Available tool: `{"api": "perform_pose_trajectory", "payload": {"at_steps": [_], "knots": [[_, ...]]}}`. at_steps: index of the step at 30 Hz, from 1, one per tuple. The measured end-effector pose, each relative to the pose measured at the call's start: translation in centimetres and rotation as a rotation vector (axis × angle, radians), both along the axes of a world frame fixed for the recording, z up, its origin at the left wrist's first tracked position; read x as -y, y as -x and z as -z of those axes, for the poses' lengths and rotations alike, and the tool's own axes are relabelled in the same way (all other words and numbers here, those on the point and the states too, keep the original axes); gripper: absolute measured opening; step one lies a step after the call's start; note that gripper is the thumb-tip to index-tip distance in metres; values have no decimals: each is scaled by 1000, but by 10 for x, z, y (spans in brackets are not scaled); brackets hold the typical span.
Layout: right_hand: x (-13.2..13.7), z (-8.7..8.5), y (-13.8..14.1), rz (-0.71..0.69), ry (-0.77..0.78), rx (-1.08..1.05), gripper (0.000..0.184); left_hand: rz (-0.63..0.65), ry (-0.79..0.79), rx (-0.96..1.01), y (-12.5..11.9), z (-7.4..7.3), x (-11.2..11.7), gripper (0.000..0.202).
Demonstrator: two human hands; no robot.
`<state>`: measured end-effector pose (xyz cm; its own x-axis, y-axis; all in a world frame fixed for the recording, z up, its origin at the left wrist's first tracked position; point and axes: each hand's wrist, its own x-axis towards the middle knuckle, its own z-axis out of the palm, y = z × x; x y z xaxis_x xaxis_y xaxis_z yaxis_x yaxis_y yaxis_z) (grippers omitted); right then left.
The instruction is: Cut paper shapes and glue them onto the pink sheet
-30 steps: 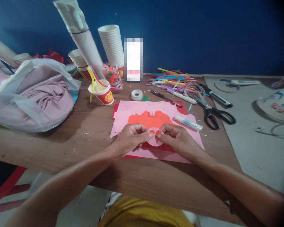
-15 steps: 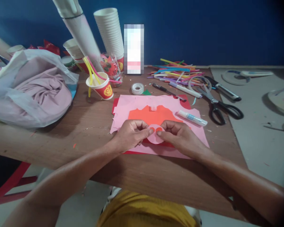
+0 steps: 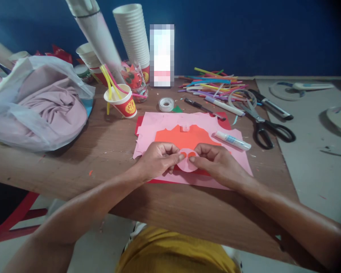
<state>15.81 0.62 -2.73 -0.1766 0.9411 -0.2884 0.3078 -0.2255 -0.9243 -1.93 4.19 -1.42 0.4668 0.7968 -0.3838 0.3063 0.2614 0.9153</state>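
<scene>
A small pink paper round (image 3: 186, 164) with two orange spots lies on an orange cut-out (image 3: 184, 138), which rests on pink paper (image 3: 161, 125) over a red sheet. My left hand (image 3: 156, 159) has curled fingers and pinches the round's left edge. From the other side my right hand (image 3: 216, 161), also curled, presses its thumb and forefinger on the round. A glue tube (image 3: 232, 140) lies just right of the orange cut-out.
Black scissors (image 3: 261, 127), pens and a heap of coloured straws (image 3: 213, 85) lie at the back right. A tape roll (image 3: 166, 104), a red paper cup with straws (image 3: 125, 104), stacked white cups (image 3: 133, 34) and a plastic bag of cloth (image 3: 36, 106) stand left.
Both hands stay pinched on the pink round. The camera has tilted down a little, so everything sits slightly higher and to the right in view.
</scene>
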Motion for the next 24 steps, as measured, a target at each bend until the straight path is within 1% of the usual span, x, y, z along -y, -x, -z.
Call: {"api": "perform_pose_trajectory", "payload": {"at_steps": [4,8,14,20,24], "knots": [[0,-1,0,-7,-8,-9,24,7,11,8,1,0,-1,25],[0,-2,0,-14,15,-17,23,18,30,31,1,1,-1,26],[-1,-4,1,-15,19,10,24,22,44,55,2,1,-1,26],[-1,-1,0,-22,18,2,24,43,92,95,3,4,-1,23],[-1,-2,-3,-42,2,-14,29,25,53,64,1,2,-1,21]]}}
